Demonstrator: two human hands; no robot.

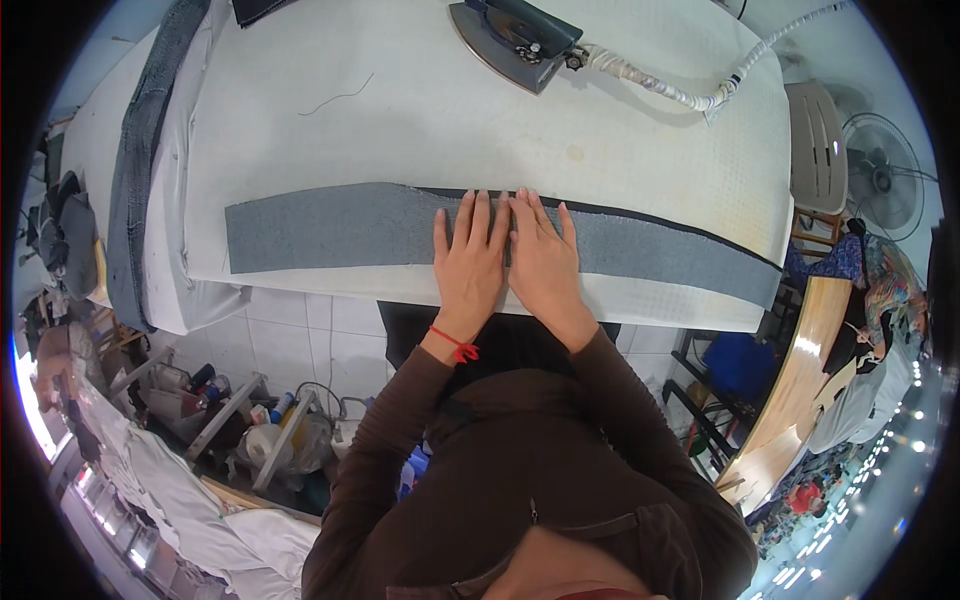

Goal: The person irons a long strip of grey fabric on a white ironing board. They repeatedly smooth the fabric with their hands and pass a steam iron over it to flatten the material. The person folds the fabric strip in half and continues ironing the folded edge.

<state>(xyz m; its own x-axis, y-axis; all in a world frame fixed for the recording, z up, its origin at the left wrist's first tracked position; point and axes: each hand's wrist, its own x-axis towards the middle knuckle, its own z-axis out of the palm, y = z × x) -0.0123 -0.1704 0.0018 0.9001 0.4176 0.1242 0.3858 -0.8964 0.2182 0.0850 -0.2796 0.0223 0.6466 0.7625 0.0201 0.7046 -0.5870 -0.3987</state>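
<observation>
A long grey-blue strip of fabric lies across the near edge of a white padded ironing table. Along its far side, from the middle to the right end, shows a narrow dark edge. My left hand, with a red string at the wrist, rests flat on the middle of the strip, fingers pointing away from me. Right beside it, my right hand also lies flat on the fabric, fingers stretched out. Neither hand grips anything.
An iron sits at the table's far side, its wrapped hose running right. A loose thread lies far left. Dark folded fabric hangs along the left edge. To the right are a chair, a fan and a wooden board.
</observation>
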